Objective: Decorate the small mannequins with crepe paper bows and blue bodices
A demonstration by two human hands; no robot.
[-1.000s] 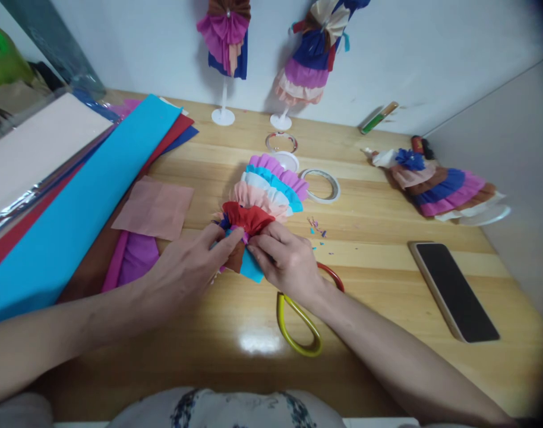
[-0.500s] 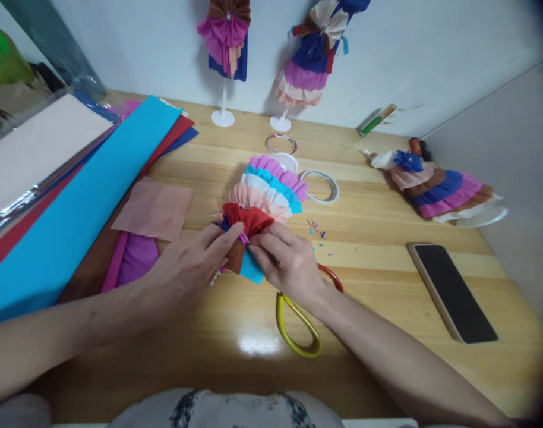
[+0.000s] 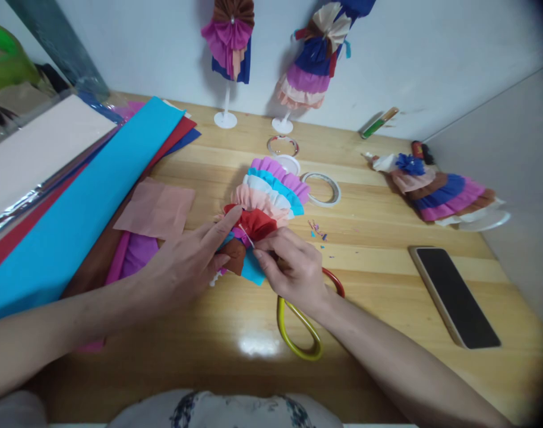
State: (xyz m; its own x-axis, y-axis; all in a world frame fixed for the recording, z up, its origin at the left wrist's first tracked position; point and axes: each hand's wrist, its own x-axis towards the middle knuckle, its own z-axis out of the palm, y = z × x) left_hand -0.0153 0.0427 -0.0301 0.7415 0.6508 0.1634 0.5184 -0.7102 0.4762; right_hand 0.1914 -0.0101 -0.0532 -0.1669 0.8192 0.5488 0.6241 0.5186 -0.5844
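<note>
A layered crepe-paper doll dress [image 3: 271, 193] with purple, cyan, white, pink and red ruffles lies on the wooden table [image 3: 369, 249]. My left hand [image 3: 189, 264] presses its index finger on the red ruffle at the dress's near end. My right hand [image 3: 291, 264] pinches a thin white strip [image 3: 246, 234] that runs from the red ruffle. Brown and cyan paper pieces sit between the two hands.
Scissors with yellow and red handles [image 3: 300, 333] lie under my right wrist. A phone [image 3: 453, 295] lies at right, a finished paper doll [image 3: 436, 187] beyond it. Tape rings [image 3: 321, 188], a pink square [image 3: 156, 208], long paper sheets [image 3: 75, 208] at left, two dolls on stands [image 3: 229, 41] at the wall.
My left index finger has slid up onto the red ruffle. My right hand has drawn back slightly, pulling out a thin white strip.
</note>
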